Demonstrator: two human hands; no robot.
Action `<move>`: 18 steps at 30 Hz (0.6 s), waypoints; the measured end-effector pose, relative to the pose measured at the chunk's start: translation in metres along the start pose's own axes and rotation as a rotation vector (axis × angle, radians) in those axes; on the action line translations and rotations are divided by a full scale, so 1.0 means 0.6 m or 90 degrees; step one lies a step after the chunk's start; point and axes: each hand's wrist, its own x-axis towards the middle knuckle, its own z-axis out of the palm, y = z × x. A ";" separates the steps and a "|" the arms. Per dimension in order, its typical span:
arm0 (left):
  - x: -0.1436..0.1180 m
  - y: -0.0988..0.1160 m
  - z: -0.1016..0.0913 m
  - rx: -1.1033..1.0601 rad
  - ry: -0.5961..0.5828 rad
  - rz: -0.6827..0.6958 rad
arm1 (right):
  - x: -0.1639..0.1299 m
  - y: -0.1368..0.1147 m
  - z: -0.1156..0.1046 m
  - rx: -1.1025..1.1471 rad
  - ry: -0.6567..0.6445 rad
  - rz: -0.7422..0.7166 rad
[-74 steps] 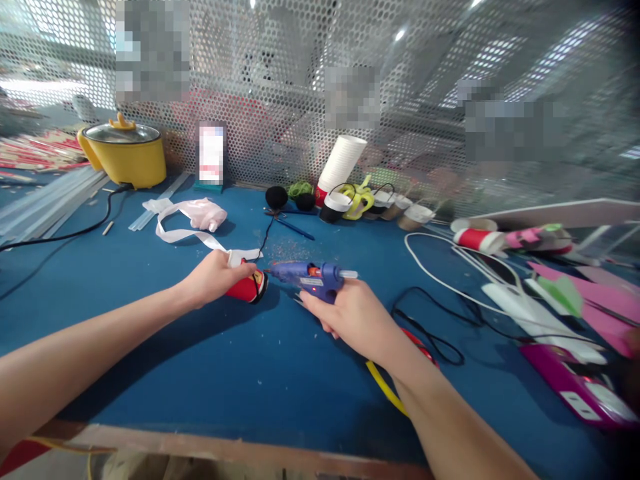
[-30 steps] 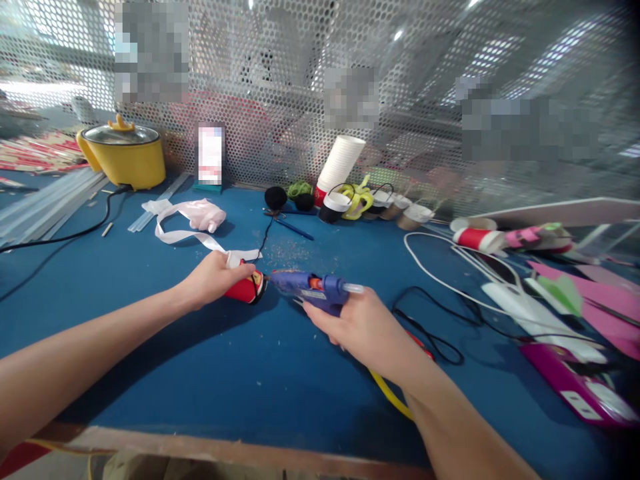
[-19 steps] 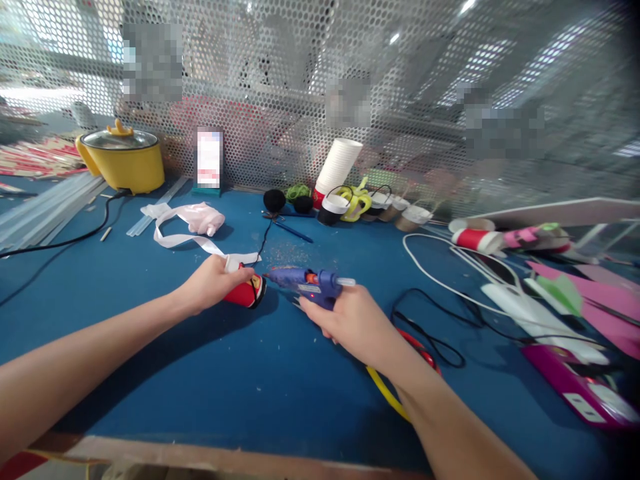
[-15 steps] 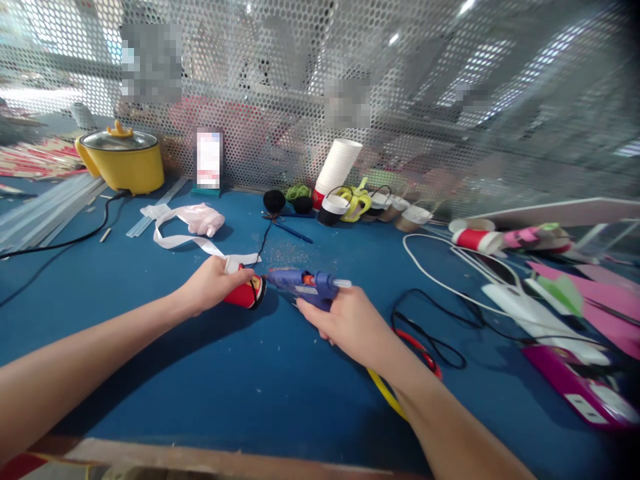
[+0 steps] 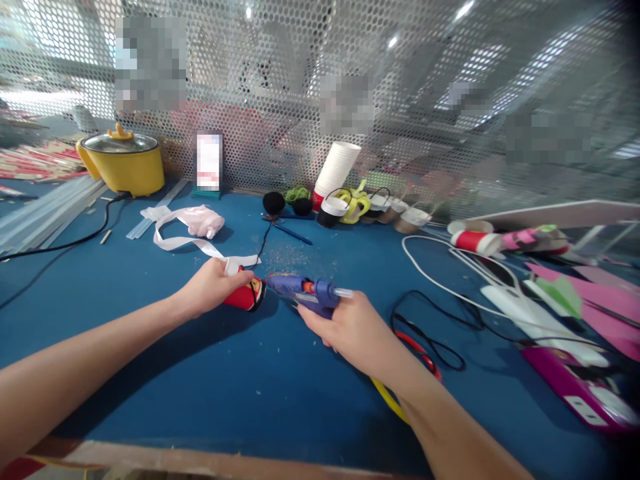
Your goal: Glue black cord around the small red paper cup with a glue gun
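Red cup [image 5: 245, 295] lay mid-tabletop [image 5: 150, 347], left hand [image 5: 213, 288] wrapped around it. Right hand [image 5: 350, 328] gripped the glue gun [image 5: 305, 292]; its tip had crept closer, almost touching the cup's bottom.

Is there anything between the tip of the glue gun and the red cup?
Nothing visible. The glue gun in the right hand points its nozzle straight at the base of the red cup, which the left hand holds down.

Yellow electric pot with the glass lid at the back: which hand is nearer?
Left. The left hand, gripping the red paper cup, sits below-right of the yellow electric pot; the right hand, holding the blue glue gun, is farther right.
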 end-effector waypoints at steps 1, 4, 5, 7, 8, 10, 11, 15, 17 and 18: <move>0.000 0.001 0.000 0.000 0.000 0.002 | 0.000 0.001 0.000 0.002 0.002 -0.004; 0.000 0.003 0.000 -0.009 -0.002 0.012 | -0.001 0.007 0.001 0.007 0.005 -0.017; 0.000 0.003 0.000 -0.010 -0.003 0.011 | -0.002 0.008 0.001 0.008 0.005 -0.021; 0.000 0.004 0.000 -0.010 -0.007 0.006 | -0.004 0.009 0.000 0.013 0.001 -0.024; -0.001 0.005 0.001 -0.009 -0.009 0.004 | -0.006 0.008 0.000 0.016 0.001 -0.024; -0.002 0.007 0.001 -0.007 -0.010 0.004 | -0.009 0.007 -0.001 0.014 0.005 -0.022; -0.002 0.008 0.001 -0.008 -0.008 0.006 | -0.010 0.006 -0.002 0.013 0.008 -0.024; -0.004 0.011 0.001 -0.012 0.000 0.006 | -0.014 0.006 -0.004 0.013 0.017 -0.035; -0.004 0.011 0.001 -0.010 0.001 0.001 | -0.016 0.006 -0.004 0.014 0.013 -0.032; -0.003 0.010 0.001 -0.007 0.002 -0.003 | -0.016 0.005 -0.005 0.014 0.006 -0.029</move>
